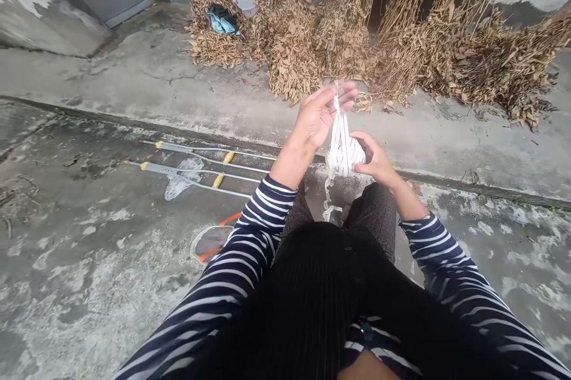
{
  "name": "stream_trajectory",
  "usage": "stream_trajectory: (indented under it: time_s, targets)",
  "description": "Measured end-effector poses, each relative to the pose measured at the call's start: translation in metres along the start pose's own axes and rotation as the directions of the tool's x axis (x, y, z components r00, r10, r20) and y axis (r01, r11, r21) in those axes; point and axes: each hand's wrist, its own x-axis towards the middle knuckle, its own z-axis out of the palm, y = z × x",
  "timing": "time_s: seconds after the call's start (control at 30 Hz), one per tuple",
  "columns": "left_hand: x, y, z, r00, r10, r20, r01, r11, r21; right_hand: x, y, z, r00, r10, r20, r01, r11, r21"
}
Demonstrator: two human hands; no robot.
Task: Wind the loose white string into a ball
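Observation:
A ball of white cord [341, 154] hangs in front of my knees, strands running up from it to my left hand [316, 113]. Around the fingers of that raised hand the cord is looped and held, the fingertips pointing right. My right hand [375, 160] grips the ball's right side, thumb toward me and fingers behind it, partly hidden. From the ball's lower left a loose, kinked tail of cord [328, 195] dangles between my legs.
Two metal crutches [209, 167] with yellow grips lie on the concrete to the left, with clear plastic [182, 181] by them. Nearer me is an orange-edged mesh item [212, 242]. A low step [200, 130] crosses ahead; dried plant bundles [294, 35] line the wall.

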Motion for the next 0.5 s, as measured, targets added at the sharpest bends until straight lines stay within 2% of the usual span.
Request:
stream_trajectory:
  time_s: [0.1,0.2,0.33,0.5]
  targets:
    - [0.013,-0.002,-0.008,0.999,0.044,-0.019,-0.044,0.999,-0.032,-0.010,0.003,0.001,0.999,0.026,0.046,-0.026,1.000,-0.002]
    - [0.036,-0.006,-0.021,0.998,0.043,-0.044,-0.045,0.998,-0.038,-0.022,0.004,0.001,0.986,0.078,0.147,-0.077,0.997,-0.015]
    - [0.067,-0.021,-0.046,0.993,-0.062,-0.096,0.064,0.998,0.012,-0.037,0.000,0.004,0.962,0.052,0.269,-0.055,0.998,0.005]
    - [0.083,-0.035,-0.069,0.966,-0.227,-0.125,0.241,0.964,0.111,-0.045,-0.008,0.006,0.935,0.010,0.355,-0.002,1.000,-0.023]
